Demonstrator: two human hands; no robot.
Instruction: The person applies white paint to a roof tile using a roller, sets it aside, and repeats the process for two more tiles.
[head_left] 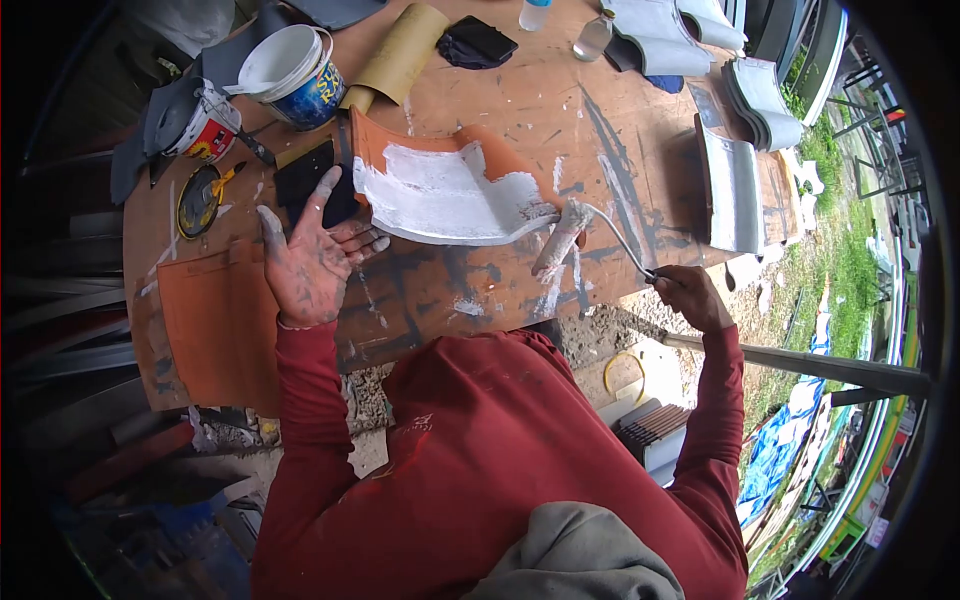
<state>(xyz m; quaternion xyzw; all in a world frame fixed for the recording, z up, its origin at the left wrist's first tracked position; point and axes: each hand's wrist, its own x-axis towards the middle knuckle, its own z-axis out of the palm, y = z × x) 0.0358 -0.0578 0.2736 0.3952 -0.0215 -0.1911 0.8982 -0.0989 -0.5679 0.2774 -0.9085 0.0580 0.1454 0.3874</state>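
Currently, our right grip (690, 298) clasps the roller (561, 240), our left grip (314, 265) spreads loose; we see white inside the blue-labelled bucket (315, 95).

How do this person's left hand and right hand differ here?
The left hand is open, palm toward the camera, holding nothing; the right hand is closed on the handle of the paint roller.
The left hand shows its smudged palm, the right hand mostly its back.
Both hands are bare, below dark red sleeves.
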